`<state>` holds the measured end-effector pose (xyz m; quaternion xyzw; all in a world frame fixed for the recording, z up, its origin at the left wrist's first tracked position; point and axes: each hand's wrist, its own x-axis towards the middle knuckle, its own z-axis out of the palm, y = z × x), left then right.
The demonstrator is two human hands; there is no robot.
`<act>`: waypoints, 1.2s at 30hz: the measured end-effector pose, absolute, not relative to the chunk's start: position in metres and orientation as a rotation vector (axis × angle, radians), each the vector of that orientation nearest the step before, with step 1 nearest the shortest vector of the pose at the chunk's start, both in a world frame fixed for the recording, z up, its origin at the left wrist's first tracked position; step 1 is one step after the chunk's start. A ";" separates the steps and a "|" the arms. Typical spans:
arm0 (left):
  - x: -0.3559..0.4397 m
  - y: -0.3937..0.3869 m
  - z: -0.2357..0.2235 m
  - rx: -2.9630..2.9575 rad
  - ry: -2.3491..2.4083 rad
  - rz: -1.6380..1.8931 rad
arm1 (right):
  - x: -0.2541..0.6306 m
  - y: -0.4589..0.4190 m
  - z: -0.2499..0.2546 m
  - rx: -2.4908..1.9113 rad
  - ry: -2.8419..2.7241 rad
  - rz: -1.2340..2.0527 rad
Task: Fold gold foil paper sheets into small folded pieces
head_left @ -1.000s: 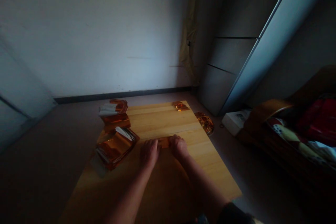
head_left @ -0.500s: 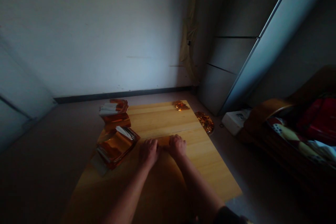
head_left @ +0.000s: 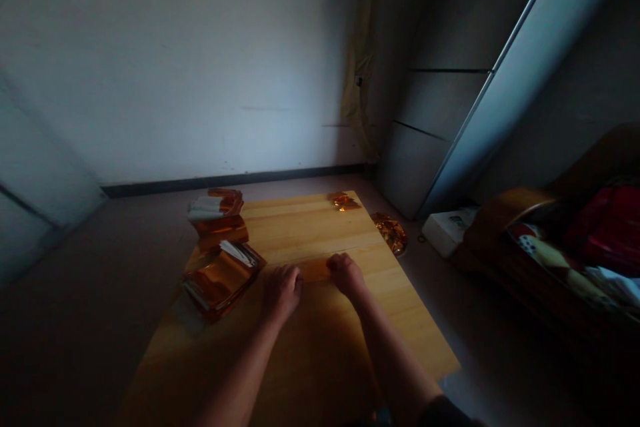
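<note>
Pale wooden worktop [head_left: 320,227] strewn with glossy orange foil

Folded foil stacks [head_left: 220,280] with white edges sit along its left side; crumpled foil [head_left: 391,233] lies on the floor at right. At center, the left hand [head_left: 283,293] and right hand [head_left: 346,275] curl at either end of a flat foil strip [head_left: 315,271]; whether they grip it cannot be told.

One left hand [head_left: 283,293], one right hand [head_left: 346,275], and one orange foil strip [head_left: 315,271] between them, all on one wooden board [head_left: 310,227]. Three stacks of orange foil sheets [head_left: 220,280] at the board's left edge, two of them showing white sheets, plus one small foil bunch [head_left: 344,201] at the far edge. On the floor, one crumpled foil pile [head_left: 391,233], one white box [head_left: 447,231], and one wooden-framed sofa [head_left: 550,247].
</note>
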<state>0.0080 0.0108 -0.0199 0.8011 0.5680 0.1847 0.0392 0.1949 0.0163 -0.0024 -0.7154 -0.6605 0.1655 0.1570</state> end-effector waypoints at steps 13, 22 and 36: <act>0.006 0.011 -0.028 2.482 1.634 0.770 | 0.197 0.010 -0.001 -1.919 -1.996 0.403; 0.006 0.011 -0.031 2.454 1.676 0.936 | 0.200 0.007 0.006 -1.881 -2.044 0.369; 0.003 0.010 -0.035 2.488 1.586 0.913 | 0.196 0.027 0.018 -1.943 -2.382 0.537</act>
